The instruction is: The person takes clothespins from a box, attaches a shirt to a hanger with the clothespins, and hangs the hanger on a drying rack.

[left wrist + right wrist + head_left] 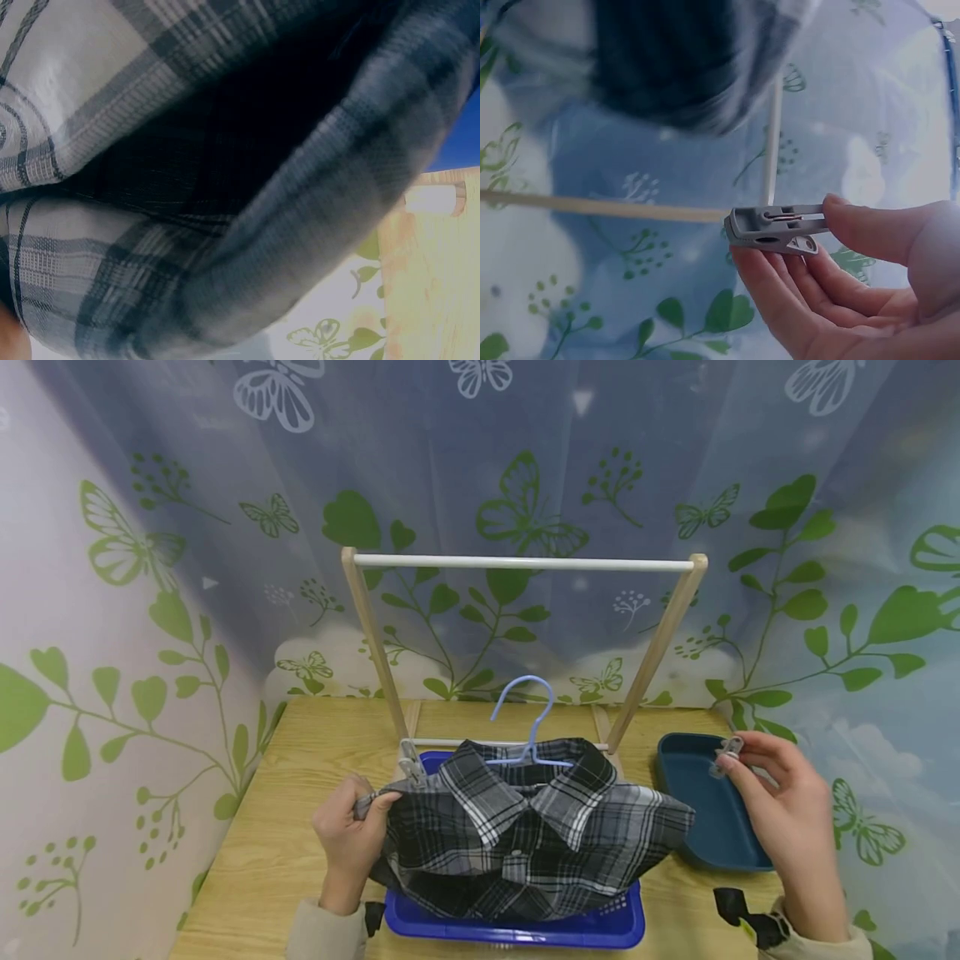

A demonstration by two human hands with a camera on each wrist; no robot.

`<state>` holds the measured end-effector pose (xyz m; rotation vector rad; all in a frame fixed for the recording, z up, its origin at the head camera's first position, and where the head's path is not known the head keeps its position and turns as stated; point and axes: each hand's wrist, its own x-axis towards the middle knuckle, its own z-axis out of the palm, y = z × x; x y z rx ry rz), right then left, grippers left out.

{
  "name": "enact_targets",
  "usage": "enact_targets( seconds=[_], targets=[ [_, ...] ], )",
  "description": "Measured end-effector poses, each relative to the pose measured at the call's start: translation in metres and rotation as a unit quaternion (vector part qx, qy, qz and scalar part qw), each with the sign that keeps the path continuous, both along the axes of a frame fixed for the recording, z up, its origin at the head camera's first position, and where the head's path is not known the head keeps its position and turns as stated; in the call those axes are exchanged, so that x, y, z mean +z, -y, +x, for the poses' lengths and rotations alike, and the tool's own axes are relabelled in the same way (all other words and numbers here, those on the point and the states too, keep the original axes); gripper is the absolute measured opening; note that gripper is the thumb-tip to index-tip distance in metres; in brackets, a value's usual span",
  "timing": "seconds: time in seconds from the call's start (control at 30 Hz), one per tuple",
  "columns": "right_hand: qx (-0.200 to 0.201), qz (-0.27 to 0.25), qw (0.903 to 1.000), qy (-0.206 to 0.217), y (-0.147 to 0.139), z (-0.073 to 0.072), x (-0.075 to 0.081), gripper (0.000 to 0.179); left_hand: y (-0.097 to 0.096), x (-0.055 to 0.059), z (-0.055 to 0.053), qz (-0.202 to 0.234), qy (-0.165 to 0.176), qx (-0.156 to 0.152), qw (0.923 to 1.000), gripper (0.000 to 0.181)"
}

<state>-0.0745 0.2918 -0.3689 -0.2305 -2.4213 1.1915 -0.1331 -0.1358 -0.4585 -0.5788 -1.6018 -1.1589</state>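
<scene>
Plaid shirt (551, 856) with pointed collar (486, 806)

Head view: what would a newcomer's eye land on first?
Probably the plaid shirt, low in the middle over the blue basket, with a hanger at its collar and the left hand pinching one side. Behind stands the rack with its white bar. Off to the right, the right hand pinches a grey clip near the dark tray.

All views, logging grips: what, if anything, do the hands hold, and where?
Left hand: plaid shirt, near one shoulder. Right hand: grey clip, thumb against one handle's end.
</scene>
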Motion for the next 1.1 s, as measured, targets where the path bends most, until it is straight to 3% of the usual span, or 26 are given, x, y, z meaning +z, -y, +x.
enact_targets(
  seconds=[0.33,0.57,0.67,0.8,1.03,1.1],
  targets=[
    [0.030,-0.104,0.9921,-0.062,0.021,0.008,0.014,0.037,0.000,0.000,0.000,-0.005,0.001,0.007,1.0000,0.061],
    [0.077,-0.194,0.9727,-0.101,0.034,0.012,0.017,0.036,0.001,0.000,0.000,-0.004,0.002,0.004,1.0000,0.061],
    [0.104,-0.204,0.9660,-0.120,0.037,0.012,0.016,0.036,0.000,0.001,0.000,-0.002,0.002,0.003,1.0000,0.062],
    [0.155,-0.228,0.9501,-0.147,0.041,0.012,0.013,0.036,-0.001,0.002,0.001,0.001,-0.001,0.007,1.0000,0.062],
    [0.175,-0.264,0.9387,-0.136,0.049,0.013,0.011,0.033,-0.002,0.004,0.001,0.004,-0.004,0.006,1.0000,0.063],
    [0.190,-0.278,0.9308,-0.141,0.050,0.012,0.008,0.032,-0.002,0.003,0.001,0.004,-0.004,0.005,1.0000,0.063]
  ],
)
